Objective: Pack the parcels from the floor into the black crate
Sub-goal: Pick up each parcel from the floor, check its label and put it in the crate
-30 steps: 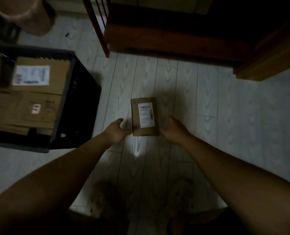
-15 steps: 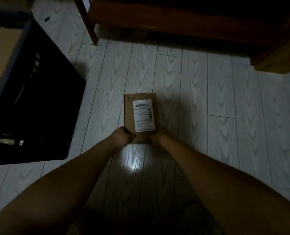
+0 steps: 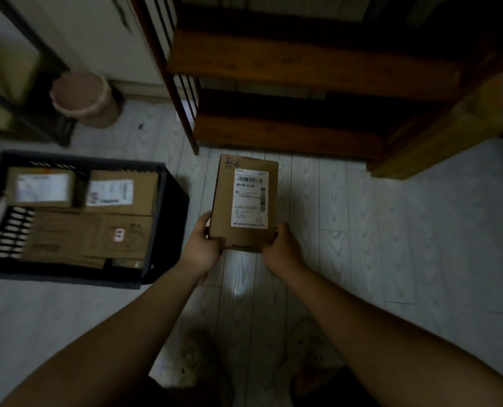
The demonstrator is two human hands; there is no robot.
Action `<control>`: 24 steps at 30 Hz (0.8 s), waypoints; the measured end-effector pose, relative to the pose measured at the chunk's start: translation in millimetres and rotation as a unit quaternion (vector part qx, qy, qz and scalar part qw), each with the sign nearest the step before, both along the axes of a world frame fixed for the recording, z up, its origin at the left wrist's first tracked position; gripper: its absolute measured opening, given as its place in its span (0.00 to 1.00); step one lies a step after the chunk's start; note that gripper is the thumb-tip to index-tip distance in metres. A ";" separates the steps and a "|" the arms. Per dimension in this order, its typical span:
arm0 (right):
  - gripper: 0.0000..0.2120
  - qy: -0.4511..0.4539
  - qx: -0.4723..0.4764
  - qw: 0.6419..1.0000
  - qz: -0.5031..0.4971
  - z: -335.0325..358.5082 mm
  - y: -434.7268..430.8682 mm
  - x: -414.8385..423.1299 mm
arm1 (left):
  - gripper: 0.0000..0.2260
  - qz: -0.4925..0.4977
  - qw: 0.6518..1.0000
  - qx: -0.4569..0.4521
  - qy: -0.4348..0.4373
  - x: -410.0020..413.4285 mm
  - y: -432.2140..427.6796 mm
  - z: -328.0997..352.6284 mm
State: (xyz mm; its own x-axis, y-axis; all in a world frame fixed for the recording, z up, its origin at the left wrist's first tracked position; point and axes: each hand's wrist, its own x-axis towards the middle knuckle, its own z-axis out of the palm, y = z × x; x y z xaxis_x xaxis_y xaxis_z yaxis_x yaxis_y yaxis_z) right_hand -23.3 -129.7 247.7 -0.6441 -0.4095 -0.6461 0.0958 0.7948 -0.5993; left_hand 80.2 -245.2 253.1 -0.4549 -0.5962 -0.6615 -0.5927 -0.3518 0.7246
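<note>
Head view. A brown cardboard parcel (image 3: 224, 201) is held by both hands over the pale plank floor (image 3: 362, 230), just right of the black crate (image 3: 168, 230) and in front of a wooden shelf unit (image 3: 288, 133).

The left hand (image 3: 202, 248) grips the near left corner: its thumb (image 3: 218, 241) lies on the top face and one finger (image 3: 204, 221) reaches up the left edge. The right hand (image 3: 284, 249) grips the near right corner, its thumb at the right edge; the rest of its fingers are curled under the parcel and hidden. Only the near short end lies between the hands. The greater part of the parcel projects beyond the fingertips.

The long axis runs straight away from the person, the far short end pointing at the base of the shelf unit. The broad face is turned up to the camera.

The parcel is a flat rectangular box. A white shipping label (image 3: 249, 198) sits on the right half of its top face, with a barcode at its far end, a second barcode along its right edge, and fine print too small to read. Dark handwritten marks show at the far left corner.

The crate holds several labelled cardboard parcels (image 3: 121, 192), blurred. A pink bin (image 3: 84, 98) stands beyond it.
</note>
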 end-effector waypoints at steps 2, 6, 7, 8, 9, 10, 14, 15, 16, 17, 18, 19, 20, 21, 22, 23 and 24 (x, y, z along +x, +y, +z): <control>0.21 -0.005 -0.021 1.000 0.002 73.1 -1.4 7.8 | 0.30 0.016 1.000 0.009 0.021 9.1 -8.0 71.3; 0.27 -0.012 -0.069 0.997 0.014 209.6 0.4 24.5 | 0.28 0.001 0.999 0.008 0.053 32.6 -21.9 207.1; 0.28 -0.005 -0.082 0.996 0.014 237.9 1.1 28.5 | 0.28 -0.002 0.998 0.007 0.063 37.8 -24.4 235.7; 0.30 0.004 -0.094 0.995 0.016 265.4 2.3 32.7 | 0.28 -0.003 0.997 0.008 0.075 42.8 -26.7 261.8; 0.31 0.011 -0.107 0.994 0.019 290.0 4.3 37.1 | 0.29 -0.008 0.996 0.008 0.089 48.2 -27.7 285.0; 0.31 0.018 -0.121 0.992 0.019 311.6 7.1 41.0 | 0.29 -0.016 0.995 0.004 0.100 53.6 -27.4 305.9; 0.33 0.033 -0.206 0.978 -0.012 373.8 24.6 50.3 | 0.29 -0.057 0.990 -0.036 0.125 79.4 -20.4 365.6; 0.35 0.036 -0.214 0.976 -0.021 382.6 30.0 50.8 | 0.29 -0.064 0.989 -0.056 0.123 87.7 -16.4 376.4; 0.37 0.042 -0.213 0.976 -0.031 390.7 36.3 51.3 | 0.29 -0.071 0.988 -0.078 0.117 96.5 -11.3 387.3; 0.39 0.047 -0.216 0.974 -0.046 397.3 42.6 51.2 | 0.29 -0.079 0.986 -0.099 0.111 105.3 -4.5 398.7; 0.40 0.041 -0.228 0.971 -0.064 403.0 50.1 51.0 | 0.29 -0.089 0.984 -0.115 0.101 114.1 3.1 409.7; 0.42 0.026 -0.245 0.965 -0.083 409.1 58.0 52.2 | 0.28 -0.103 0.982 -0.130 0.095 122.7 11.9 421.1; 0.42 0.008 -0.263 0.960 -0.098 415.8 66.3 55.4 | 0.27 -0.116 0.979 -0.142 0.090 131.2 19.3 432.2; 0.40 0.004 -0.276 0.956 -0.102 421.7 73.7 59.9 | 0.26 -0.123 0.976 -0.156 0.088 139.1 25.1 442.9; 0.37 0.011 -0.277 0.956 -0.093 427.1 79.8 66.6 | 0.26 -0.127 0.974 -0.168 0.085 147.3 30.1 453.6; 0.33 0.020 -0.274 0.958 -0.082 430.9 83.9 74.9 | 0.26 -0.131 0.972 -0.177 0.080 155.4 33.2 463.5; 0.30 0.029 -0.272 0.959 -0.077 432.8 87.0 84.1 | 0.26 -0.137 0.970 -0.187 0.076 163.5 35.6 473.1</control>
